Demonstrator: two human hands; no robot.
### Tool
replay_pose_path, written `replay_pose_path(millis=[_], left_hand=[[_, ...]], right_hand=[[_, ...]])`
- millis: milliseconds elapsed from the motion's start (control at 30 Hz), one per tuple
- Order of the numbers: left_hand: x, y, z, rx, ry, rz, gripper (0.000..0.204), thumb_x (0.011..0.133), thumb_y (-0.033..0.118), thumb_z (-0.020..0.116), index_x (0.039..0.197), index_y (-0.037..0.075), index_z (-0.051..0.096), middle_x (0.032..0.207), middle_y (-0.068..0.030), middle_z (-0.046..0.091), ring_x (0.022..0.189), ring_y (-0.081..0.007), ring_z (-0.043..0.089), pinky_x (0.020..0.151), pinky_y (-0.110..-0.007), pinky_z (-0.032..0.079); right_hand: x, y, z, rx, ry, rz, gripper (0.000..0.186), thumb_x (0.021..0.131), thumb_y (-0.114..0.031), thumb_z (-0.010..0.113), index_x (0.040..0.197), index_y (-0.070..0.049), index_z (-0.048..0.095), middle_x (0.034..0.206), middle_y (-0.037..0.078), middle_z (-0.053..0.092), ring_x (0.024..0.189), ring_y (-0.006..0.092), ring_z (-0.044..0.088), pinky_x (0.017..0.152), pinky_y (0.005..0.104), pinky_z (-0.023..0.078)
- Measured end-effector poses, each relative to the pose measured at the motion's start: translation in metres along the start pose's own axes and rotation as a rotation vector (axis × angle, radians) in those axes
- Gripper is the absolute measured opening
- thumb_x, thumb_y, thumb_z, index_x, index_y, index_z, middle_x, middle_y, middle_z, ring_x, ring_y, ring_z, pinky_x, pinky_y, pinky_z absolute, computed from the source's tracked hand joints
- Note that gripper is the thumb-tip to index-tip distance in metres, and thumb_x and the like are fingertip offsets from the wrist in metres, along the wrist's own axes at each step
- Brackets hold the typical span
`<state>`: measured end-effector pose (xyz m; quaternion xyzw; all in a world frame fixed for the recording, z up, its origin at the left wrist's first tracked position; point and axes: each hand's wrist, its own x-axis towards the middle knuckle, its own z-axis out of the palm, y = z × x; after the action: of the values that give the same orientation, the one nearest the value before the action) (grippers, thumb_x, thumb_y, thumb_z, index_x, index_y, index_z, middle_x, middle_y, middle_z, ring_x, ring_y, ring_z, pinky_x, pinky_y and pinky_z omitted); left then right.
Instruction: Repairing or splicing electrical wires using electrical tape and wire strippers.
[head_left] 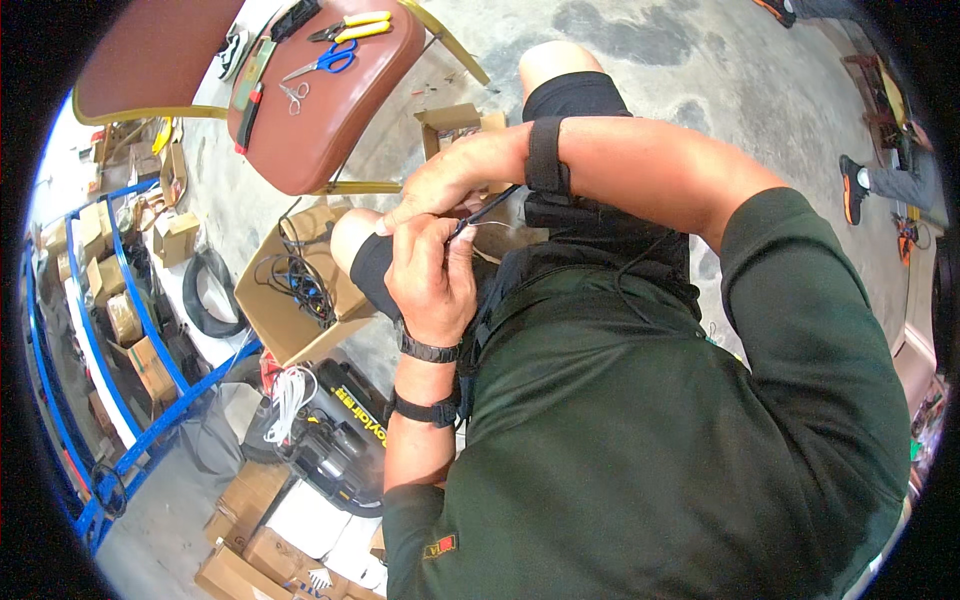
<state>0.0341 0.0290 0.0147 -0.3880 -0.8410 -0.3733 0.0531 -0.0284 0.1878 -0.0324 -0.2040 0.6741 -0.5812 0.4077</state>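
Note:
Both of my hands are close together over my lap, working on a black cable (496, 204). My left hand (432, 275) pinches it between thumb and fingers. From above, my right hand (450, 180) reaches across, its fingers closed at the same spot and partly hidden. A thin, pale strand (492, 223) curves away from the left thumb; its far end is hard to make out. Beside my left hand stands an open cardboard box (275, 335) with coiled black cables (300, 285) inside.
A brown padded chair (330, 125) holds blue-handled scissors (335, 58), small metal scissors (295, 97), yellow-handled pliers (362, 28) and a red-and-black tool (248, 120). Blue shelving (150, 320) with cartons stands left. A black machine (340, 450) lies below the box. Another person's shoe (853, 190) is at right.

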Motion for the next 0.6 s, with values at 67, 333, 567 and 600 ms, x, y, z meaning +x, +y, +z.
replay_pose_path(millis=[67, 333, 567, 600], left_hand=[[0.000, 0.000, -0.001, 0.015, 0.021, 0.018, 0.014, 0.082, 0.002, 0.072, 0.094, 0.001, 0.066, 0.086, -0.0152, 0.065, 0.078, -0.0303, 0.064, 0.073, -0.037, 0.051], [0.004, -0.004, -0.002, -0.001, -0.051, 0.044, 0.019, 0.081, -0.001, 0.071, 0.099, 0.002, 0.067, 0.085, -0.0153, 0.064, 0.078, -0.0300, 0.064, 0.072, -0.036, 0.051], [0.010, -0.007, -0.003, -0.004, -0.093, 0.095, 0.017, 0.083, 0.001, 0.069, 0.099, 0.003, 0.064, 0.083, -0.0131, 0.062, 0.072, -0.0318, 0.064, 0.065, -0.036, 0.051], [0.011, -0.009, -0.002, -0.006, -0.092, 0.099, 0.016, 0.084, 0.001, 0.069, 0.099, 0.003, 0.064, 0.083, -0.0133, 0.062, 0.073, -0.0326, 0.064, 0.065, -0.037, 0.051]], right_hand=[[-0.001, -0.001, -0.005, 0.053, -0.101, 0.005, 0.027, 0.095, -0.031, 0.056, 0.105, -0.007, 0.063, 0.092, -0.002, 0.062, 0.078, 0.0098, 0.053, 0.063, 0.0266, 0.045], [0.010, -0.003, 0.000, -0.221, -0.091, -0.019, 0.023, 0.088, -0.016, 0.062, 0.108, -0.003, 0.062, 0.096, 0.002, 0.063, 0.085, 0.0127, 0.054, 0.071, 0.0304, 0.047], [-0.020, -0.012, -0.003, -0.151, 0.038, 0.012, 0.028, 0.088, -0.025, 0.063, 0.105, -0.002, 0.064, 0.086, 0.003, 0.063, 0.074, 0.0178, 0.058, 0.062, 0.0340, 0.048], [-0.012, -0.004, -0.004, -0.149, 0.038, 0.012, 0.028, 0.088, -0.025, 0.063, 0.105, -0.002, 0.064, 0.086, 0.003, 0.063, 0.074, 0.0178, 0.058, 0.062, 0.0340, 0.048]])
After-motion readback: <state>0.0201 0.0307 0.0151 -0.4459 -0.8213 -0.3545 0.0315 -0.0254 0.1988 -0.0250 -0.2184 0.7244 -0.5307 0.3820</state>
